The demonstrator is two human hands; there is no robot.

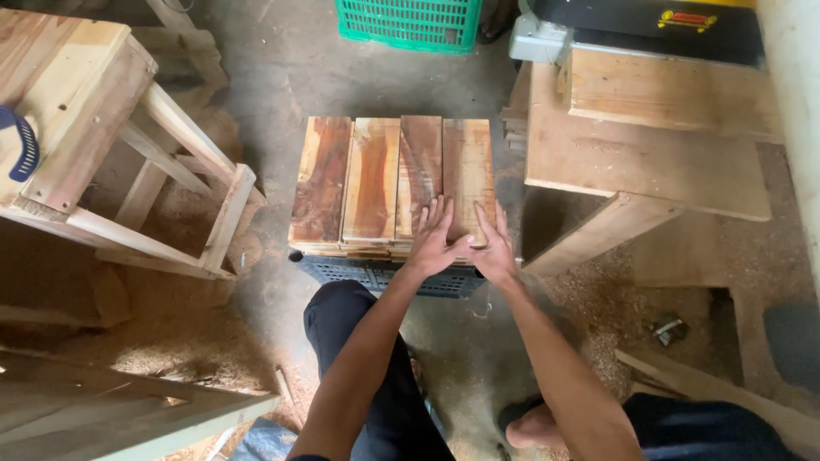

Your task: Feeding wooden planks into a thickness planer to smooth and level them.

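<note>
The left hand (pixel 436 235) lies flat with fingers spread on the wooden boards (pixel 393 183), and the right hand (pixel 491 248) presses open against the rightmost board's near end, probably to align it. The boards lie side by side on a dark crate (pixel 384 275), beside a wooden bench (pixel 649 162).

Four boards (pixel 389 179) lie side by side on a crate (pixel 376 275), between stool (pixel 102 145) and bench (pixel 641 154).

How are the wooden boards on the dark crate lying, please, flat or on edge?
Flat. The boards lie side by side, broad faces up, across the dark crate, with both hands resting on the rightmost ones.
</note>
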